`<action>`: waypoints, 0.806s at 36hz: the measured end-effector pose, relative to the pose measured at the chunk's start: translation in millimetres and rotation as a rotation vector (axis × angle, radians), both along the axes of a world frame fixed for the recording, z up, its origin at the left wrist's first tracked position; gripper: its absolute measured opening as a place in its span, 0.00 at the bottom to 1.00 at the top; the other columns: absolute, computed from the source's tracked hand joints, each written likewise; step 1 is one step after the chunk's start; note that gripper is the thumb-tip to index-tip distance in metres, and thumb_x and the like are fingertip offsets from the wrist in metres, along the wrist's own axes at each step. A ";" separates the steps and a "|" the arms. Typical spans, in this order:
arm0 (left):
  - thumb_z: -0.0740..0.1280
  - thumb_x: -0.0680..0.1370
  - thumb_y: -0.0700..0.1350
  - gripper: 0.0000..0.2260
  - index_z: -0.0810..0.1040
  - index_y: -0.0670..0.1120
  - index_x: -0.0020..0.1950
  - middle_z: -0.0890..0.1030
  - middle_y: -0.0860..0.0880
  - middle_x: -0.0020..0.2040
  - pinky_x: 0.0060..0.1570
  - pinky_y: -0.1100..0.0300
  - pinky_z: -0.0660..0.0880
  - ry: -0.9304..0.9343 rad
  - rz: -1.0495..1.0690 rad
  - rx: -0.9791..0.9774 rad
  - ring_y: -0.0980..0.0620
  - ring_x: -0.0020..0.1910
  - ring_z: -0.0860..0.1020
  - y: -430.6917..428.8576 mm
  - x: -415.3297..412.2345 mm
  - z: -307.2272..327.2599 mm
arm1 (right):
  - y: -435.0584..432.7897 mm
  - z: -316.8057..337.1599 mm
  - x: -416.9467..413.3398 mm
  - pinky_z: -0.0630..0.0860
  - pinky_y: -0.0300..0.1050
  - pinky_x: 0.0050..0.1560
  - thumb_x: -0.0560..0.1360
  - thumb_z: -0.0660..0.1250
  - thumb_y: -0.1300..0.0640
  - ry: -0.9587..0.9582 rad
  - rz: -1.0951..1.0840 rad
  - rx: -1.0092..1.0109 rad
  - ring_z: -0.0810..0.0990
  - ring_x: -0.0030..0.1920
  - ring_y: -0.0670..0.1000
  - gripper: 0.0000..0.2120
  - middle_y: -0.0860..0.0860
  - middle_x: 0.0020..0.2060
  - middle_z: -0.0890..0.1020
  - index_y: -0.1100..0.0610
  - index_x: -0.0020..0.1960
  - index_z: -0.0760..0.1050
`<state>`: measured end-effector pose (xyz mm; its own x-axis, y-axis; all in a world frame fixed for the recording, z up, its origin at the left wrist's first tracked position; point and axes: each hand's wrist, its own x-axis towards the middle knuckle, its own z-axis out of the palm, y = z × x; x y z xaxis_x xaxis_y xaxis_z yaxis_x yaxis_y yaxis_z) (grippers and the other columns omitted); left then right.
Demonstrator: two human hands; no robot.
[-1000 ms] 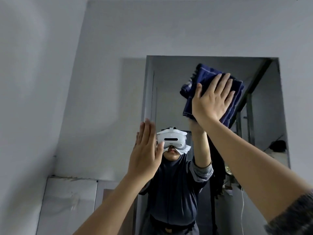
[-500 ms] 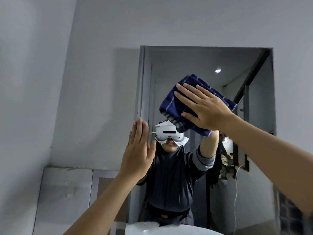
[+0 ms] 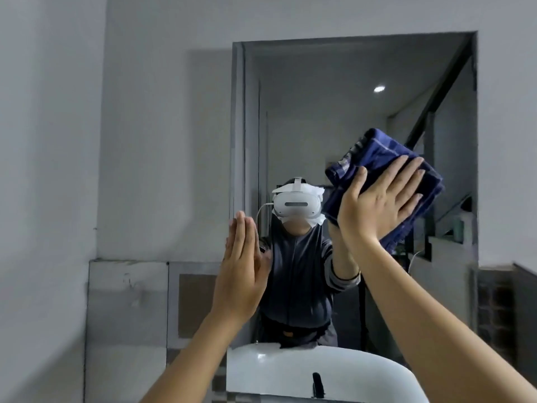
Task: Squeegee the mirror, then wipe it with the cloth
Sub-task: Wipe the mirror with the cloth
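A tall rectangular mirror (image 3: 334,117) hangs on the grey wall ahead and reflects a person with a white headset. My right hand (image 3: 380,202) lies flat with straight fingers on a folded dark blue checked cloth (image 3: 369,158), pressing it against the right half of the glass. My left hand (image 3: 242,266) is flat too, fingers together and upright, resting on the mirror's left edge at about chest height of the reflection. No squeegee is in view.
A white washbasin (image 3: 296,370) with a dark tap (image 3: 317,383) sits below the mirror. A grey wall corner closes in on the left, with pale tiles (image 3: 128,298) low on the wall.
My right hand has swept the cloth from the top of the mirror down and left, then right to mid height. The view has tilted down, bringing the basin in. My left hand stays put.
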<state>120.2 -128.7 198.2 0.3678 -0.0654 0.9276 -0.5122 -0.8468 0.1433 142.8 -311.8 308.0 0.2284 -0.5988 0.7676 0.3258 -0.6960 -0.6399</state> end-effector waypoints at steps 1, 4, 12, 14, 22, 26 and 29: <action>0.55 0.81 0.50 0.29 0.41 0.46 0.75 0.37 0.52 0.76 0.71 0.64 0.38 -0.004 0.013 0.010 0.57 0.74 0.37 0.0 -1.0 -6.0 | 13.5 0.4 -0.7 0.40 0.51 0.73 0.79 0.48 0.43 0.003 0.010 -0.029 0.43 0.76 0.52 0.31 0.53 0.77 0.45 0.56 0.76 0.43; 0.55 0.80 0.50 0.29 0.45 0.44 0.75 0.43 0.48 0.77 0.72 0.66 0.42 -0.011 0.054 0.036 0.54 0.75 0.42 2.0 -1.6 -22.8 | 49.3 3.5 -3.6 0.39 0.51 0.74 0.79 0.48 0.43 0.002 0.028 -0.218 0.43 0.76 0.53 0.32 0.53 0.77 0.45 0.56 0.76 0.43; 0.56 0.79 0.51 0.30 0.48 0.43 0.75 0.48 0.46 0.77 0.71 0.68 0.47 0.010 0.039 -0.029 0.51 0.75 0.48 -0.5 -5.2 -59.0 | 61.3 -7.0 -6.1 0.43 0.50 0.74 0.78 0.50 0.44 -0.080 0.042 -1.220 0.52 0.76 0.53 0.29 0.52 0.76 0.54 0.55 0.76 0.53; 0.56 0.78 0.51 0.30 0.47 0.44 0.75 0.48 0.46 0.77 0.72 0.65 0.47 0.007 0.032 -0.032 0.50 0.76 0.47 -1.6 -5.1 -62.8 | 36.2 -5.7 -5.7 0.47 0.50 0.74 0.78 0.50 0.42 -0.067 0.019 -1.408 0.53 0.75 0.52 0.29 0.51 0.76 0.56 0.54 0.75 0.54; 0.55 0.79 0.53 0.30 0.44 0.44 0.75 0.42 0.50 0.77 0.72 0.62 0.46 0.020 0.053 -0.006 0.53 0.75 0.43 0.2 -2.6 -63.5 | -99.5 -6.6 -10.8 0.48 0.49 0.75 0.77 0.46 0.38 0.066 -0.118 -1.306 0.50 0.76 0.50 0.31 0.49 0.76 0.51 0.51 0.76 0.49; 0.54 0.77 0.55 0.31 0.48 0.43 0.75 0.44 0.50 0.77 0.70 0.70 0.45 0.004 0.136 -0.005 0.55 0.75 0.45 -0.2 -4.3 -61.1 | -136.4 -24.7 -8.3 0.44 0.47 0.75 0.77 0.48 0.40 0.075 -0.085 -0.932 0.47 0.76 0.48 0.31 0.48 0.76 0.50 0.51 0.76 0.48; 0.53 0.77 0.54 0.30 0.53 0.42 0.74 0.52 0.47 0.76 0.68 0.62 0.54 -0.029 0.197 -0.013 0.51 0.74 0.53 -1.6 -6.7 -51.6 | -137.2 -41.8 -6.0 0.43 0.47 0.74 0.77 0.50 0.41 0.043 -0.037 -0.649 0.47 0.76 0.49 0.31 0.50 0.76 0.51 0.51 0.76 0.49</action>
